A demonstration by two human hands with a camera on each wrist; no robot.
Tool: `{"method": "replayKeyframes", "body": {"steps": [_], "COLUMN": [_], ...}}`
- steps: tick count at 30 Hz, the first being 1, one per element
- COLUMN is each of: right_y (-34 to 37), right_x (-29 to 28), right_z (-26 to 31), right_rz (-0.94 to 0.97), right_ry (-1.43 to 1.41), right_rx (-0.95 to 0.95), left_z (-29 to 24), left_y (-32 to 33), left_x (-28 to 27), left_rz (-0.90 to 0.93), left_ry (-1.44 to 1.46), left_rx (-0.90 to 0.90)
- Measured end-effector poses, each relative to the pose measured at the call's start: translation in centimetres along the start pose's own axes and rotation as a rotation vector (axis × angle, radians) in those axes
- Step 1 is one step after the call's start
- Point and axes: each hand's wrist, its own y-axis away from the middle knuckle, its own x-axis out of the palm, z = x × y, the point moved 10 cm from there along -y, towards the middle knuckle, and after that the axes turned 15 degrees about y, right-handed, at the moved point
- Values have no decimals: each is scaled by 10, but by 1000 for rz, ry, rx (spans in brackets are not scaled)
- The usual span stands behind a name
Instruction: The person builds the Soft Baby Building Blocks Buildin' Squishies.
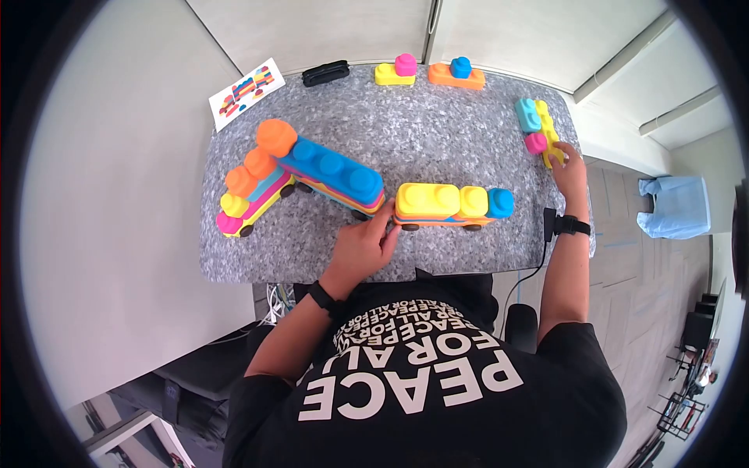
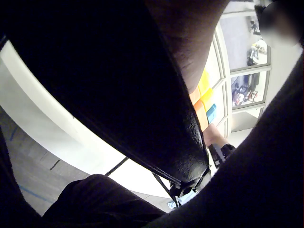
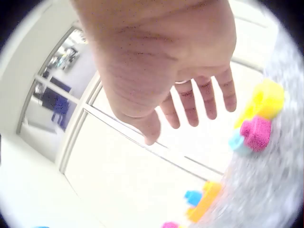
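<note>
My left hand (image 1: 363,246) holds the near left corner of a car with yellow blocks on top (image 1: 427,200) between thumb and index finger. Beside those fingers stands a blue-topped car (image 1: 331,165). My right hand (image 1: 572,168) is at the near end of a yellow block piece (image 1: 548,125) by the right table edge. A magenta block (image 1: 535,143) and a light blue block (image 1: 528,115) lie beside that piece. In the right wrist view the right hand (image 3: 166,61) has its fingers loosely extended, the yellow piece (image 3: 268,97) to their right. A dark band and sleeve hide most of the left wrist view.
An orange-and-yellow-topped car (image 1: 260,164) stands at the left. Along the back edge are a picture card (image 1: 248,92), a black case (image 1: 325,73), a yellow block with a pink one (image 1: 395,76) and an orange block with a blue one (image 1: 456,76).
</note>
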Motion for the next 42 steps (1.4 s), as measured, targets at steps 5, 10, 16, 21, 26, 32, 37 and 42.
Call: {"method": "replayKeyframes", "body": {"steps": [5, 10, 16, 21, 26, 32, 37, 42], "right_y": [-3, 4, 65, 119, 134, 135, 144, 150], "right_x": [-2, -33, -119, -143, -131, -128, -134, -126], "right_z": [-21, -56, 79, 191, 234, 242, 249, 241], "right_rz": [-58, -236, -95, 150, 265, 287, 119, -5], "right_ry": [65, -198, -837, -845, -772, -682, -563, -527], "right_rx": [58, 280, -156, -442, -573, -594, -660, -682], "left_z": [-2, -4, -78, -141, -140, -122, -114, -112], "left_y": [2, 9, 7, -33, -68, -74, -74, -76], "left_x": [-2, -9, -60, -104, -89, -68, -64, -64], "left_rz": [-12, -50, -150, -250, -50, 54, 55, 25], "left_ry": [35, 63, -13, -178, -219, -279, -255, -218], "left_rx": [-3, 10, 355, 514, 319, 290, 272, 293]}}
